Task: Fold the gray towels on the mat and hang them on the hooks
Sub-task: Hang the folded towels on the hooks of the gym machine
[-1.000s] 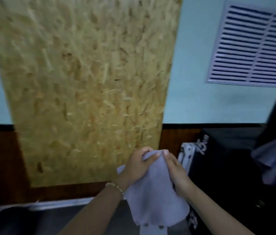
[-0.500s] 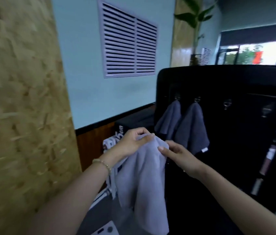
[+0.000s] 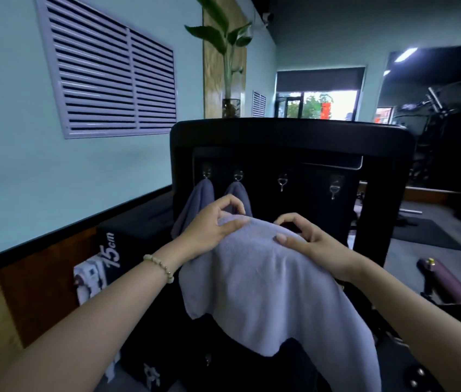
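Observation:
A light gray towel [image 3: 263, 281] hangs draped between both my hands, in front of a black rack [image 3: 291, 137]. My left hand [image 3: 209, 227] grips its upper left edge, thumb on top. My right hand [image 3: 311, 241] holds the upper right edge, thumb pressed on the cloth. Two darker gray towels [image 3: 199, 202] [image 3: 240, 193] hang from the two leftmost hooks just behind my left hand. Two metal hooks [image 3: 282, 181] [image 3: 334, 188] further right are bare.
A black box marked 15cm [image 3: 127, 236] stands at the left against the pale blue wall with a louvred vent [image 3: 110, 77]. A purple rolled mat [image 3: 447, 281] lies on the floor at right. Gym machines stand in the dark far right.
My view swung right from the wooden panel to the rack. My hands spread apart along the towel's top edge and carried it up in front of the hooks.

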`<state>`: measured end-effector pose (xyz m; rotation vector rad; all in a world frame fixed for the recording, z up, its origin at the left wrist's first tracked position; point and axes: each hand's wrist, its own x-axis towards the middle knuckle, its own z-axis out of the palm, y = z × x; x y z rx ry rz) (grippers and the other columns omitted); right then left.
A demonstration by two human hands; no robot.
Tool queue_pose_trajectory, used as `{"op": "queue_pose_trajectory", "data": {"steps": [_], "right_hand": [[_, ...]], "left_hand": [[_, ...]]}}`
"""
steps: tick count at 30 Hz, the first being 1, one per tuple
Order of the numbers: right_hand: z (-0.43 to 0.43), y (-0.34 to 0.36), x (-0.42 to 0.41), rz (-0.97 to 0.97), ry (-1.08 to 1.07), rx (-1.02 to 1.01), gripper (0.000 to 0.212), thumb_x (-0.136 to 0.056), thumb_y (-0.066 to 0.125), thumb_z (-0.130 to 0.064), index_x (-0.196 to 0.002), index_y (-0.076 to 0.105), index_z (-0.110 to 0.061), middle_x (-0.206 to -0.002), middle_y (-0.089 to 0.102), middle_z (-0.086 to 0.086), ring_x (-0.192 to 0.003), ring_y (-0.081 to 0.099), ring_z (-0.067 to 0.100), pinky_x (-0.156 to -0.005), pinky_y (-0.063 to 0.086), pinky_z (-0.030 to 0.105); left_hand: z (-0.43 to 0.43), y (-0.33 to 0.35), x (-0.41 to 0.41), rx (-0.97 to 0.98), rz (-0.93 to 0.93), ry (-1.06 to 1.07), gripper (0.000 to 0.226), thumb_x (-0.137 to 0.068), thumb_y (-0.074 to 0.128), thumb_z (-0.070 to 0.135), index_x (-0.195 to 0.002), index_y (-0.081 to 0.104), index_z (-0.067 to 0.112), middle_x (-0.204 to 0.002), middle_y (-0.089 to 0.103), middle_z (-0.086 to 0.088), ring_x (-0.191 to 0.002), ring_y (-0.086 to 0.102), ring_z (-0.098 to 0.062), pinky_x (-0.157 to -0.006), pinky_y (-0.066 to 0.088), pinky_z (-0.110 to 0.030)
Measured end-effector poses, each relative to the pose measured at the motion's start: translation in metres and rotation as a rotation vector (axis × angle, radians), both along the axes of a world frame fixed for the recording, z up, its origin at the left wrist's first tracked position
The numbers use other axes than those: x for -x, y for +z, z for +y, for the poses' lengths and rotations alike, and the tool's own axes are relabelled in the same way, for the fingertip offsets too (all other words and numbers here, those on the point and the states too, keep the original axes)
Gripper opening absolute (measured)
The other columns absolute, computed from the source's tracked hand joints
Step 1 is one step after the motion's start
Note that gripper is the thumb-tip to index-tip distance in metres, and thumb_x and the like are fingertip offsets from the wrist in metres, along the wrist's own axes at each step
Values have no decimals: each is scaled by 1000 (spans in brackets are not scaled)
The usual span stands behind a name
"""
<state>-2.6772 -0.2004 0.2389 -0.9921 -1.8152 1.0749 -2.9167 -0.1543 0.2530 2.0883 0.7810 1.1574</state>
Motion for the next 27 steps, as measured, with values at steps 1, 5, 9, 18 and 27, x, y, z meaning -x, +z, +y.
{"op": "queue_pose_trajectory", "data": {"steps": [1,5,9,18,27], "right_hand": [[9,1,-12,12,16,12,30,-90,64,-33,-117,54,-24,-111,60,23,-93,63,28,-88,51,46],[51,11,-52,113,84,104,31,-92,63,-31,-120,55,-22,-110,64,12,-98,63,25,-86,54,36],[90,22,-78,212,87,160,20,-88,65,-32,-106,67,-23,-98,69,-2,-88,67,12,-75,54,24],[175,30,-90,-162,-227,-337,18,-78,73,-35,-95,77,-30,-99,73,-16,-98,66,0,-82,46,7],[239,10,-84,-614,-697,-582,19,-89,63,-39,-106,69,-43,-78,60,-9,-71,58,6,-64,48,26]], "left_hand": [[8,1,-9,-3,19,-11,14,-88,66,30,-91,57,19,-66,58,-8,-61,51,-9,-60,42,-14],[43,11,-40,0,55,-38,10,-94,57,30,-98,64,24,-98,67,7,-96,62,-4,-89,46,-18],[78,22,-60,100,34,-113,20,-94,53,32,-92,71,25,-97,68,21,-102,58,9,-89,39,-6],[181,25,-86,-213,287,117,15,-83,65,46,-94,73,40,-80,63,22,-83,58,5,-76,40,-10],[256,-5,-117,-294,270,259,20,-92,59,34,-108,71,32,-78,55,10,-71,53,-1,-67,41,-10]]}}
